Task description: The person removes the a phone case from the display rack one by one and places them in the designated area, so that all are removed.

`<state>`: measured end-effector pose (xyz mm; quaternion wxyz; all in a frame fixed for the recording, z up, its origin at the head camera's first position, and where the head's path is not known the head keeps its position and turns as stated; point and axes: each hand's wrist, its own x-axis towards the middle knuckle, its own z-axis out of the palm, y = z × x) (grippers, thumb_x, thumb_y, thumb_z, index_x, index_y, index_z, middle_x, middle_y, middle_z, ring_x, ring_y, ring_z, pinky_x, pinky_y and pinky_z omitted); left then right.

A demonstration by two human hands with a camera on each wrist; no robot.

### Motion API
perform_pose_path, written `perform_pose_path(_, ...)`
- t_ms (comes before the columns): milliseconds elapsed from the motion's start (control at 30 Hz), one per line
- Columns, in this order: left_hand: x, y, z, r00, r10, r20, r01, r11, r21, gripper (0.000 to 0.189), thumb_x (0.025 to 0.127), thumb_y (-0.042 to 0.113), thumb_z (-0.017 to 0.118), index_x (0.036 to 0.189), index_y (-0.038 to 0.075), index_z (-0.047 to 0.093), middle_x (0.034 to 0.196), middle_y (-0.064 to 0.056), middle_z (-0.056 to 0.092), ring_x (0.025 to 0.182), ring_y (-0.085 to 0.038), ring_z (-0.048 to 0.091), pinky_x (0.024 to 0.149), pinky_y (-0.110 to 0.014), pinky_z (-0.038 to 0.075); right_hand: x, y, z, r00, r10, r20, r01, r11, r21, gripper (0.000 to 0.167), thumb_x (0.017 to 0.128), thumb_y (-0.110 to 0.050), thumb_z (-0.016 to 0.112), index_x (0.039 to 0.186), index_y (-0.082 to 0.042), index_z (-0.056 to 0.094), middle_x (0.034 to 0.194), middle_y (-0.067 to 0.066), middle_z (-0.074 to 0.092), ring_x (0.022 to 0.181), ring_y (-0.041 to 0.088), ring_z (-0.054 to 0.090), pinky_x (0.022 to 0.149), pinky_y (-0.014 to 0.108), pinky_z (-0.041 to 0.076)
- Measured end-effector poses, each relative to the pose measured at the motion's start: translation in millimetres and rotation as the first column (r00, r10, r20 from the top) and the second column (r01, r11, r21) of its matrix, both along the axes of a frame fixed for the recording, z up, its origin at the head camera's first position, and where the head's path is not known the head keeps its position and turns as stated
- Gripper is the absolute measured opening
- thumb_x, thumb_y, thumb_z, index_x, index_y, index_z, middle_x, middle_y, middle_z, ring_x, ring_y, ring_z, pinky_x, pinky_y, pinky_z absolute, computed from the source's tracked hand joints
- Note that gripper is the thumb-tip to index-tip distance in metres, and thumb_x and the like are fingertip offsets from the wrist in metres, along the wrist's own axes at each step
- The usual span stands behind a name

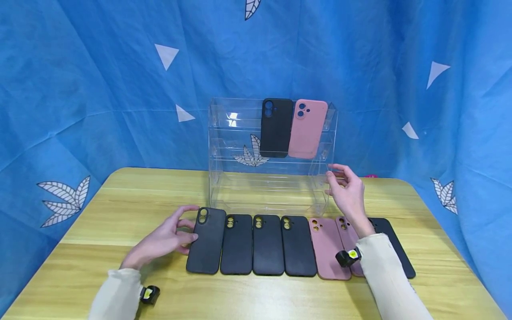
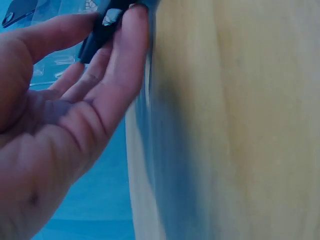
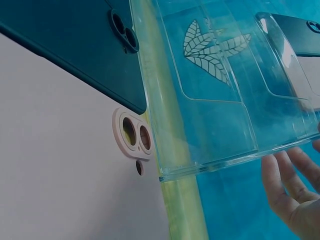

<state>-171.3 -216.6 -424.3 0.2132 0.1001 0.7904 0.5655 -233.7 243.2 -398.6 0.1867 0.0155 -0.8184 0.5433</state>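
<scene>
In the head view my left hand [image 1: 172, 238] holds a black phone case [image 1: 206, 242] by its left side, thumb on the front. The left wrist view shows the thumb and fingers pinching the dark case [image 2: 102, 32] at the top of the picture. My right hand [image 1: 348, 189] is at the right side of a clear tiered stand [image 1: 268, 182]. In the right wrist view its fingertips [image 3: 282, 162] meet the stand's side edge, fingers loosely bent. On the stand's upper tier a black case [image 1: 276, 129] and a pink case [image 1: 308, 129] stand side by side.
Right of the held case, black cases [image 1: 268, 244], pink cases [image 1: 330, 249] and another black case [image 1: 394, 244] lie in a row on the wooden table [image 1: 248, 298]. The right forearm passes over the row's right end. A blue patterned curtain [image 1: 120, 89] hangs behind.
</scene>
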Motion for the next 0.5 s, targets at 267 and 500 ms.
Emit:
perform_pose_path(267, -2.4, 0.4, -0.3, 1.0, 0.004, -0.019, -0.005, 0.997, -0.074, 0.072, 0.095, 0.008, 0.069, 0.156, 0.012, 0.03, 0.129, -0.028, 0.056, 0.095, -0.025, 0.071, 0.074, -0.043, 0.066, 0.8, -0.9, 0.9, 1.0, 0.003, 0.008, -0.003, 1.0, -0.006, 0.042, 0.106, -0.031, 0.055, 0.139, -0.006, 0.058, 0.126, 0.019, 0.065, 0.093, 0.001, 0.068, 0.069, 0.02, 0.063)
perform_pose_path(500, -2.4, -0.4, 1.4, 0.998, -0.003, -0.069, -0.009, 0.986, -0.165, 0.073, 0.091, 0.013, 0.075, 0.153, 0.008, 0.037, 0.121, -0.023, 0.062, 0.087, -0.022, 0.073, 0.069, -0.039, 0.065, 1.6, -0.9, 2.1, 1.0, 0.004, 0.016, -0.004, 1.0, -0.008, 0.042, 0.106, -0.032, 0.055, 0.14, -0.007, 0.058, 0.127, 0.02, 0.065, 0.092, -0.001, 0.067, 0.069, 0.02, 0.063)
